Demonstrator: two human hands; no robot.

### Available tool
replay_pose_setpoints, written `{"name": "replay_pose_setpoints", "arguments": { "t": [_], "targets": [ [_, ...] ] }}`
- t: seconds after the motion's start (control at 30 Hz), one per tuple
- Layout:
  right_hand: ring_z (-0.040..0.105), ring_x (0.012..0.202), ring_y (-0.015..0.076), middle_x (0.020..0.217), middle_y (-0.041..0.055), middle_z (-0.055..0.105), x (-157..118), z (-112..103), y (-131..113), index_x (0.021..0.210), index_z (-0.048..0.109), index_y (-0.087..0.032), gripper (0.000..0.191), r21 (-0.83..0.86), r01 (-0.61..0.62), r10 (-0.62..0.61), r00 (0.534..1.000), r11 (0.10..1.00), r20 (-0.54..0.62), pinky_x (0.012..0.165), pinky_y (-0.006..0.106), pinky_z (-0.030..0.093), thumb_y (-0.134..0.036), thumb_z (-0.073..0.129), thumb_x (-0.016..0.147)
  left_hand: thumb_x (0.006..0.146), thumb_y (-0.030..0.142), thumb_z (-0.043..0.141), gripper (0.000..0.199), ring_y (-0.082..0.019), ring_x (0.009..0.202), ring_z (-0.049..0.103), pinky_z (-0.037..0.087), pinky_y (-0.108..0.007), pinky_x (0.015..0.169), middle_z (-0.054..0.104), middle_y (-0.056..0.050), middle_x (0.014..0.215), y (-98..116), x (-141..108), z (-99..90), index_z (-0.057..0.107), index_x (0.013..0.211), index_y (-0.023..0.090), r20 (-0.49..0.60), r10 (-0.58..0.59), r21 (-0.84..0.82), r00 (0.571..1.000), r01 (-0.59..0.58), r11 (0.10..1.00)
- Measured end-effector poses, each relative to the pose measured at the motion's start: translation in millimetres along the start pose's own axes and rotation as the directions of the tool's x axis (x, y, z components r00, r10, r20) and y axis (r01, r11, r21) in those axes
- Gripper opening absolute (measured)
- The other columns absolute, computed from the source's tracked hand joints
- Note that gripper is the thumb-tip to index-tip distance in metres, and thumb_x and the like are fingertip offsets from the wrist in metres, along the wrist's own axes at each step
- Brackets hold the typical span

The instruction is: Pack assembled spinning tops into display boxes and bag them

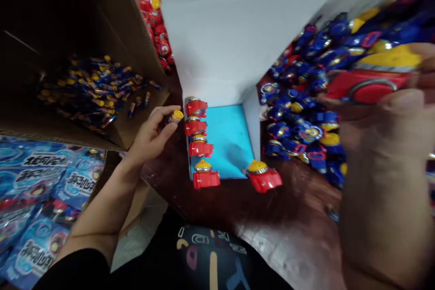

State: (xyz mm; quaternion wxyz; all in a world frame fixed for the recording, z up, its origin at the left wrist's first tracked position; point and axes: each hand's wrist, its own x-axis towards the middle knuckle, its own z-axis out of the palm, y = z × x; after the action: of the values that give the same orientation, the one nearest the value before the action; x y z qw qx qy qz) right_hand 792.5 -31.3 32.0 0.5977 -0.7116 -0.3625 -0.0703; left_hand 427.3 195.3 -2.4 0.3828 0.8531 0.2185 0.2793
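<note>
Between thumb and fingers, my left hand (154,133) pinches a small tube with a yellow cap (177,116), just left of the white box. My right hand (404,95), raised at the far right and partly blurred, grips a red and yellow toy (374,82). In the middle stands an open white box (251,127) with a bright blue floor (229,138). Several red toys (201,148) form a column along its left wall. Another red toy with a yellow top (265,177) sits at its near right corner.
A deep cardboard box (146,72) on the left contains many small yellow-capped tubes (102,81). Printed blue packets (37,235) lie below it. Blue toys (309,131) are piled on the right, red toys (159,31) behind. The tabletop (272,217) is dark red.
</note>
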Motion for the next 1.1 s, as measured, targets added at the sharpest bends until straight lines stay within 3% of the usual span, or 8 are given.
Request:
{"name": "replay_pose_setpoints", "arguments": {
  "t": [0.07, 0.2, 0.4, 0.53, 0.67, 0.77, 0.97, 1.1],
  "targets": [
    [0.073, 0.091, 0.0309, 0.118, 0.0113, 0.071, -28, 2, -31, 0.121, 0.070, -0.035, 0.083, 0.238, 0.066, -0.088, 0.993, 0.969, 0.083, 0.076, 0.054, 0.062, -0.097, 0.082, 0.067, 0.113, 0.036, 0.065, 0.041, -0.020, 0.125, 0.072, 0.060, -0.036, 0.110, 0.072, -0.009, 0.143, 41, -11, 9.9, 0.063, 0.154, 0.029, 0.121, 0.061, -0.190, 0.991, -0.037, 0.981],
    [0.070, 0.107, 0.0311, 0.124, 0.0133, 0.064, -72, 22, -76, 0.117, 0.057, -0.030, 0.050, 0.178, 0.240, -0.276, 0.936, 0.954, 0.217, 0.089, 0.053, 0.064, -0.057, 0.087, 0.088, 0.116, 0.036, 0.062, 0.040, -0.019, 0.119, 0.074, 0.063, -0.030, 0.100, 0.073, -0.009, 0.145, 95, -16, 36.4, 0.064, 0.155, 0.030, 0.291, 0.146, -0.383, 0.945, -0.025, 0.923],
    [0.073, 0.100, 0.0273, 0.111, 0.0072, 0.073, -87, 11, -89, 0.120, 0.059, -0.031, 0.031, 0.221, 0.281, -0.352, 0.830, 0.934, 0.432, 0.089, 0.049, 0.061, -0.036, 0.079, 0.097, 0.117, 0.042, 0.057, 0.029, -0.011, 0.073, 0.059, 0.049, -0.023, 0.065, 0.070, -0.001, 0.091, 112, -17, 44.2, 0.074, 0.124, 0.019, 0.410, 0.107, -0.389, 0.906, 0.067, 0.919],
    [0.070, 0.091, 0.0257, 0.098, 0.0034, 0.077, -89, -1, -92, 0.110, 0.061, -0.031, 0.031, 0.219, 0.401, -0.456, 0.746, 0.890, 0.485, 0.085, 0.048, 0.058, -0.036, 0.084, 0.092, 0.117, 0.033, 0.056, 0.024, -0.015, 0.087, 0.069, 0.055, -0.025, 0.077, 0.073, -0.005, 0.102, 117, -21, 38.4, 0.070, 0.126, 0.016, 0.428, 0.293, -0.246, 0.855, -0.202, 0.948],
    [0.070, 0.084, 0.0221, 0.096, 0.0044, 0.075, -101, -3, -99, 0.105, 0.063, -0.028, 0.031, 0.095, 0.055, -0.097, 0.842, 0.994, 0.530, 0.078, 0.042, 0.060, -0.052, 0.079, 0.097, 0.115, 0.024, 0.058, 0.031, -0.019, 0.087, 0.069, 0.056, -0.032, 0.077, 0.073, -0.007, 0.104, 110, -18, 45.1, 0.064, 0.144, 0.018, 0.288, 0.577, 0.194, 0.764, -0.637, 0.746],
    [0.070, 0.084, 0.0191, 0.101, 0.0042, 0.074, -103, -11, -100, 0.113, 0.066, -0.026, 0.048, 0.009, -0.266, 0.213, 0.791, 0.964, 0.573, 0.074, 0.035, 0.061, -0.068, 0.081, 0.094, 0.111, 0.017, 0.062, 0.040, -0.020, 0.086, 0.067, 0.056, -0.035, 0.077, 0.075, -0.006, 0.107, 97, -8, 50.7, 0.061, 0.151, 0.022, 0.242, 0.723, 0.360, 0.647, -0.752, 0.552],
    [0.077, 0.118, 0.0246, 0.136, 0.0058, 0.076, -92, -40, -100, 0.144, 0.070, -0.034, 0.070, 0.121, -0.415, 0.256, 0.739, 0.902, 0.623, 0.096, 0.039, 0.069, -0.056, 0.096, 0.083, 0.113, 0.024, 0.061, 0.036, -0.023, 0.110, 0.072, 0.064, -0.039, 0.094, 0.072, -0.013, 0.122, 85, 4, 48.1, 0.063, 0.148, 0.015, 0.259, 0.549, 0.199, 0.795, -0.600, 0.775],
    [0.076, 0.070, 0.0154, 0.087, 0.0042, 0.080, -90, -41, -100, 0.121, 0.082, -0.023, 0.052, 0.035, -0.677, 0.495, 0.571, 0.735, 0.655, 0.067, 0.028, 0.068, -0.061, 0.092, 0.087, 0.115, 0.019, 0.058, 0.041, -0.020, 0.097, 0.075, 0.064, -0.038, 0.085, 0.077, -0.006, 0.116, 83, 7, 47.0, 0.060, 0.155, 0.023, 0.248, 0.687, 0.340, 0.683, -0.725, 0.599]
  ]
}}
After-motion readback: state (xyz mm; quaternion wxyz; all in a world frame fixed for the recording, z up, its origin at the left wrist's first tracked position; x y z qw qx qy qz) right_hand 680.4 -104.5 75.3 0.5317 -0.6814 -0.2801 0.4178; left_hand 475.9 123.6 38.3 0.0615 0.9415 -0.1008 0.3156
